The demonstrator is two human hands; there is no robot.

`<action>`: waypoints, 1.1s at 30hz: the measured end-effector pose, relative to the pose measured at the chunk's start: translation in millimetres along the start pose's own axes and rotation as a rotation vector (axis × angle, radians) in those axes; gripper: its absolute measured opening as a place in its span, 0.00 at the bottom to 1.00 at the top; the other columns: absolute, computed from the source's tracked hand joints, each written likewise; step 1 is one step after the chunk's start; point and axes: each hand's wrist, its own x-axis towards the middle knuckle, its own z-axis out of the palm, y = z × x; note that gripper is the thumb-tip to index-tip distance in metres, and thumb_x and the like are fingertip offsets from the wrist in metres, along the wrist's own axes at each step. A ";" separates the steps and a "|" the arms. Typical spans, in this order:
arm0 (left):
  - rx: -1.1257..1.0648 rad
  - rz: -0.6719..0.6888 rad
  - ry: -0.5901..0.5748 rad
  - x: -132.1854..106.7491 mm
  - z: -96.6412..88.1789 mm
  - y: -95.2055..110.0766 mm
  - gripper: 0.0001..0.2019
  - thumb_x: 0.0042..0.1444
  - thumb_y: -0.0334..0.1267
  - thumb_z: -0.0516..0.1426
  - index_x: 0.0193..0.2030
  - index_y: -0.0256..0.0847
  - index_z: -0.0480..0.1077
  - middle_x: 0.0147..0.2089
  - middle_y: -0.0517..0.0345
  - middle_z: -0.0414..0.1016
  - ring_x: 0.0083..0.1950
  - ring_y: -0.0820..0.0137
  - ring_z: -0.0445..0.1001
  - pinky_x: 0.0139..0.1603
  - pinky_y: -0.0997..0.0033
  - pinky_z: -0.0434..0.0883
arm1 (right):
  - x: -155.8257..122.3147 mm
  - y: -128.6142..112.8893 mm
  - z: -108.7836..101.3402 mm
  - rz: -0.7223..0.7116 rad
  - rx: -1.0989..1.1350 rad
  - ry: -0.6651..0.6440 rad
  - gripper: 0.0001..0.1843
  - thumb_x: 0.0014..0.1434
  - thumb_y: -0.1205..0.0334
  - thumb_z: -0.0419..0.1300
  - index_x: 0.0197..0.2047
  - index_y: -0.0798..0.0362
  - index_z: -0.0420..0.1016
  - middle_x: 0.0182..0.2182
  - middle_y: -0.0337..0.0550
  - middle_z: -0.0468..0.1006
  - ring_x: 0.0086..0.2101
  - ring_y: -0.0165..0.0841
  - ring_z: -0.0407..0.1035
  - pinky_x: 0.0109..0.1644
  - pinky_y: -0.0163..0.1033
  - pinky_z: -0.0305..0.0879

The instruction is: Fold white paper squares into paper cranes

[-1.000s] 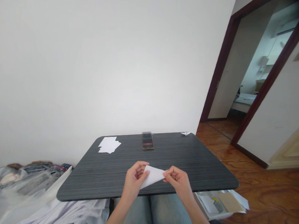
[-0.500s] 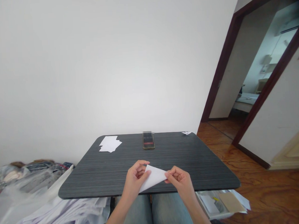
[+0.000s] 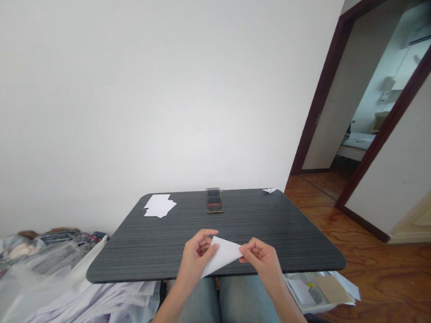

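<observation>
A folded piece of white paper [image 3: 222,255], triangular in outline, is held above the near edge of the dark table [image 3: 140,247]. My left hand [image 3: 197,253] grips its left side, the thumb lying on the face toward me and the index finger stretched out above the top corner. At the paper's pointed right corner, my right hand [image 3: 259,255] pinches it between thumb and fingers. The fingertips behind the paper are partly hidden.
Loose white sheets [image 3: 159,206] lie at the table's far left. A phone [image 3: 214,201] stands at the back middle, and a small folded paper figure [image 3: 269,190] rests at the far right. Below the table are a white bin [image 3: 305,296] and piled clothes [image 3: 89,312].
The view has shifted slightly. Both hands keep the same hold on the folded paper, which has hardly moved.
</observation>
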 end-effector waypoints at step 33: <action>0.085 0.039 0.025 -9.4 2.2 -3.3 0.10 0.49 0.40 0.58 0.36 0.37 0.67 0.27 0.57 0.74 0.27 0.72 0.70 0.26 0.78 0.62 | -4.6 -12.3 6.2 0.122 0.069 0.002 0.19 0.41 0.48 0.66 0.26 0.58 0.75 0.17 0.42 0.76 0.19 0.31 0.72 0.17 0.28 0.66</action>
